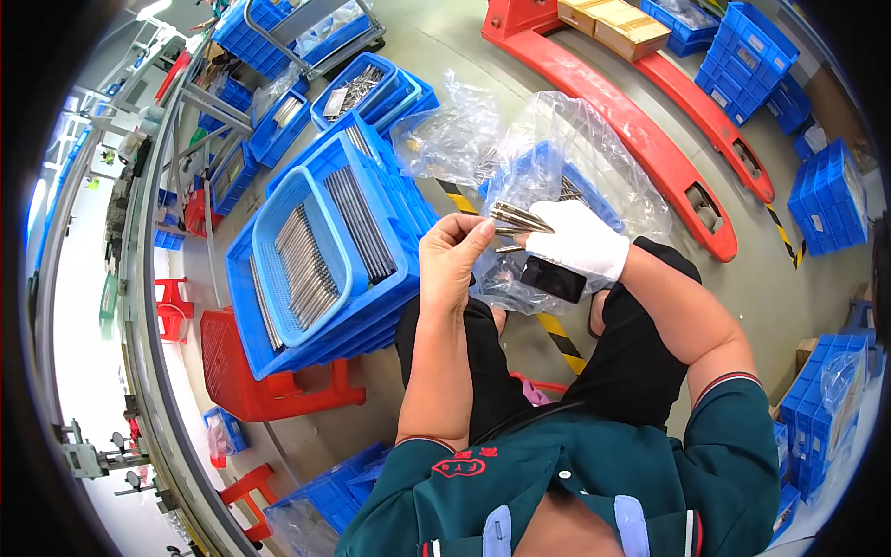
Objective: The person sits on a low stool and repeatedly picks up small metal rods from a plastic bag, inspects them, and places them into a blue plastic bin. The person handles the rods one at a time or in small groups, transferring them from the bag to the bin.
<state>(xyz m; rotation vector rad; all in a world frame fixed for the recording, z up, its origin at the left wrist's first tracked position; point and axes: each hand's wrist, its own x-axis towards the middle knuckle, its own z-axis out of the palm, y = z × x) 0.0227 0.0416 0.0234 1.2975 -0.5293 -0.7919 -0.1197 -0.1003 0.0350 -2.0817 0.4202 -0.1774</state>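
Observation:
My right hand (580,243), in a white glove, is closed round a bunch of shiny metal rods (522,216) whose ends stick out to the left. My bare left hand (450,255) meets it from the left, its thumb and forefinger pinched at the end of one thin rod; the fingers partly hide it. Just below the gloved hand is a dark, flat, phone-like object (554,278). Beyond the hands, a blue bin (594,190) with more metal pieces stands partly under clear plastic.
To the left, a light-blue basket (269,243) of rods in neat rows rests on stacked blue crates (390,209). A red stool (246,371) stands beside them. Clear plastic sheeting (455,130) is spread ahead. A red pallet jack (613,107) lies at the far right.

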